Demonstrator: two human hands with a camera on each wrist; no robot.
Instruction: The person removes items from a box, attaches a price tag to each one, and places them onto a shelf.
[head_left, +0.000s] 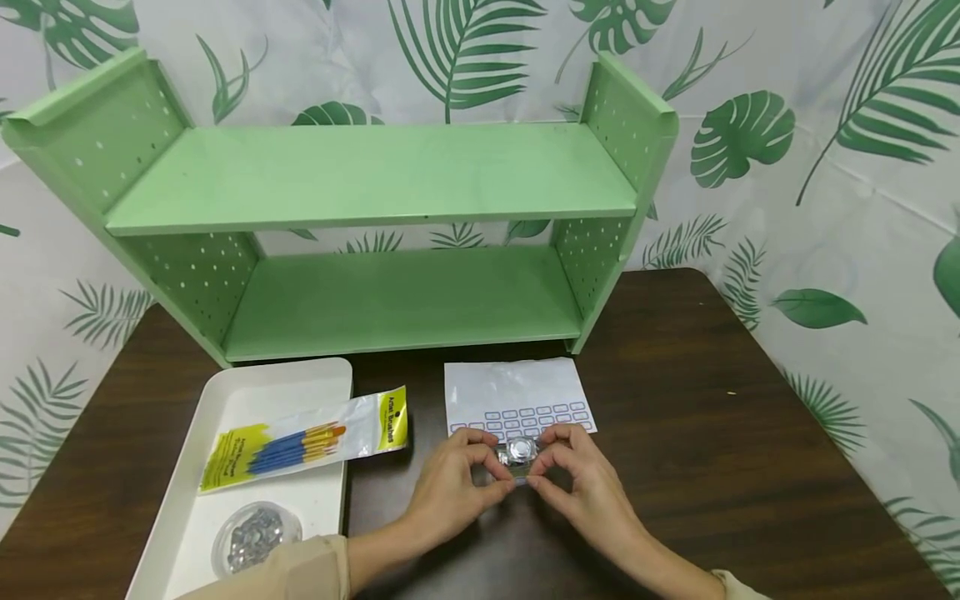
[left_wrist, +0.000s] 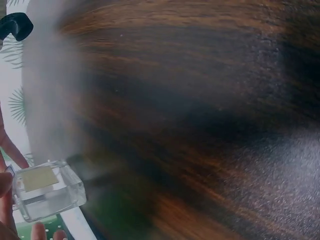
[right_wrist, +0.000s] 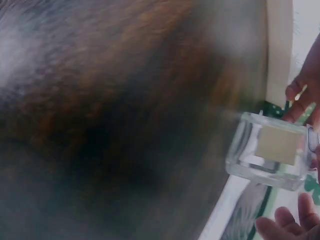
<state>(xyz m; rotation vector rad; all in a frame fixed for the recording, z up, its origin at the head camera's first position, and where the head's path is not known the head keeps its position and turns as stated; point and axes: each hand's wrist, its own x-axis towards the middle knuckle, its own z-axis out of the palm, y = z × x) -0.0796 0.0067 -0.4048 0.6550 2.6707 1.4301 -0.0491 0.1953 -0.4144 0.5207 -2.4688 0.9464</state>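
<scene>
A small square clear glass bottle (head_left: pixel 520 454) with a round silver cap is held between both hands, just in front of the label sheet (head_left: pixel 510 387). My left hand (head_left: pixel 457 483) pinches its left side with fingers and thumb. From the right, my right hand (head_left: pixel 585 479) pinches the other side, with the thumbs close together at the near face. Both wrist views show a tan square on the bottle's base. In the right wrist view, a white label (right_wrist: pixel 313 140) with a blue outline shows at the bottle's edge beside the fingers. The sheet carries rows of similar blue-outlined labels.
A green two-tier metal shelf (head_left: pixel 405 308) stands at the back of the dark wooden table (head_left: pixel 720 433). On the left, a white tray (head_left: pixel 183 533) holds a pack of paintbrushes (head_left: pixel 307 442), overhanging its right rim, and a round clear tub (head_left: pixel 255 537) of shiny silvery pieces.
</scene>
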